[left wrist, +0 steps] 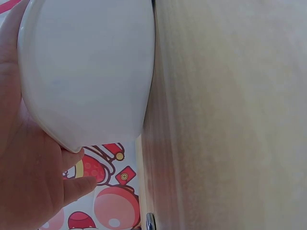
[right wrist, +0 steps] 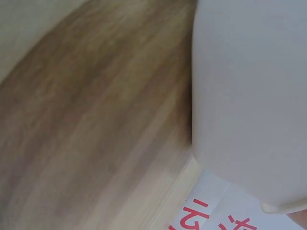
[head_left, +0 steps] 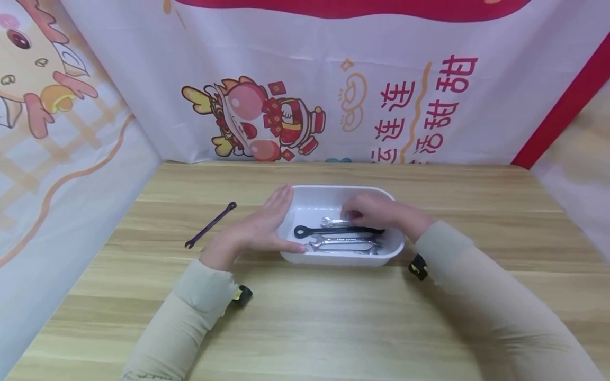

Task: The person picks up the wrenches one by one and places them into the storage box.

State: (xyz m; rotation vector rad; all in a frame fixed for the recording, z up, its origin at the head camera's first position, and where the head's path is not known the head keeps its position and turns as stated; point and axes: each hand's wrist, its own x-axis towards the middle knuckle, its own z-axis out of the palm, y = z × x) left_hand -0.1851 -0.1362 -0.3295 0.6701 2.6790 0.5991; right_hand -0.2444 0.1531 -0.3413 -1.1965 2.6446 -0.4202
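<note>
In the head view, a white oblong plastic box (head_left: 343, 260) holds several wrenches. My left hand (head_left: 254, 227) grips the box's left end, with the thumb over the front rim and the fingers spread toward the back corner. My right hand (head_left: 374, 209) reaches inside over the right half, its curled fingers at a small silver wrench (head_left: 332, 223) and hiding that wrench's far end. In front of it lie a black wrench (head_left: 333, 230) and a silver wrench (head_left: 345, 241), with more silver wrenches along the front wall. The left wrist view shows the left hand (left wrist: 31, 167) against the rim.
A dark purple wrench (head_left: 211, 225) lies on the wooden table (head_left: 305, 328), left of the box. Printed cloth (head_left: 295, 42) hangs behind the table and along its left side. Small black cameras (head_left: 243, 295) sit at both wrists.
</note>
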